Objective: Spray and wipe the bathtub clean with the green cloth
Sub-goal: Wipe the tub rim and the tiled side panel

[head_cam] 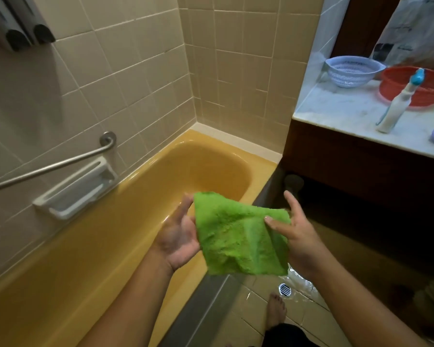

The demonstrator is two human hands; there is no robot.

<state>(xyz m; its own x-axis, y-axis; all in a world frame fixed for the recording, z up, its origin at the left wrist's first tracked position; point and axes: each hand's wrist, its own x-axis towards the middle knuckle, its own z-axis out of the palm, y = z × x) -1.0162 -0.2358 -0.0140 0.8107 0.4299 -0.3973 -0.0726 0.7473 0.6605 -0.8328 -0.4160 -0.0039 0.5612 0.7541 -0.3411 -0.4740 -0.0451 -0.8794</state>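
Note:
A fluffy green cloth hangs spread between my two hands above the near rim of the yellow bathtub. My left hand holds its left edge, palm up, fingers lying behind the cloth. My right hand pinches the right corner between thumb and fingers, with the forefinger sticking up. A white spray bottle with a blue nozzle stands on the marble counter at the right, out of both hands.
A steel grab bar and a white soap dish sit on the tiled wall left of the tub. The marble counter carries a pale blue colander and a red basket. A floor drain and my bare foot are below.

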